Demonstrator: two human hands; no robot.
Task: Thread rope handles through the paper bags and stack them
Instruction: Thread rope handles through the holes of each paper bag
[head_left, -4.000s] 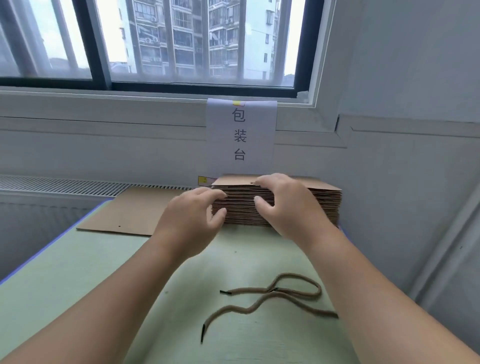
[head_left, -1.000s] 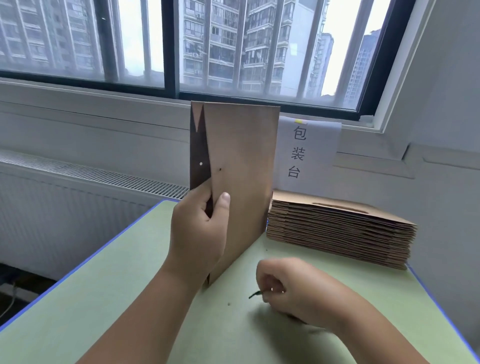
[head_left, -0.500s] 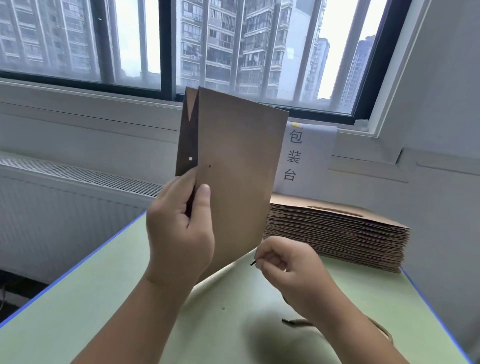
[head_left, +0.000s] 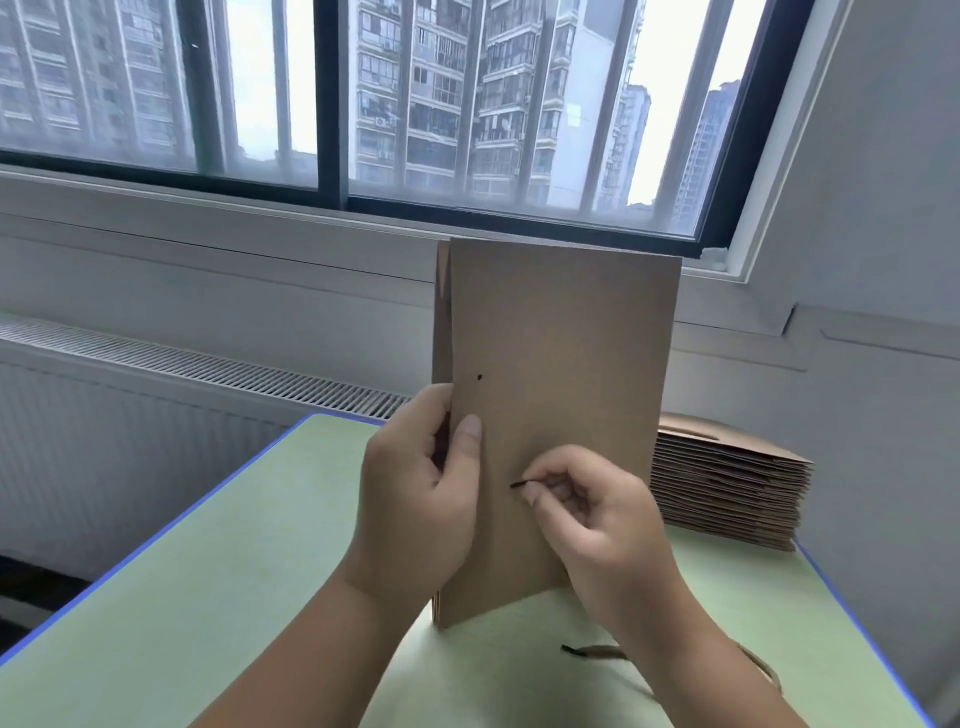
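A flat brown paper bag (head_left: 561, 364) stands upright in front of me, its lower corner near the green table (head_left: 208, 597). My left hand (head_left: 415, 499) grips its left edge, thumb on the front face below a small punched hole. My right hand (head_left: 592, 509) pinches the black tip of a brown rope handle (head_left: 519, 484) against the bag's front, lower than the hole. More rope (head_left: 592, 651) lies on the table under my right forearm. A stack of flat bags (head_left: 727, 483) sits at the back right.
The table has a blue edge and drops off on the left towards a radiator grille (head_left: 208, 364). A window and sill run along the back wall. A grey wall stands close on the right, behind the stack.
My right hand has lifted the rope tip off the table and brought it up to the bag's front face. The bag has turned to face me more squarely.
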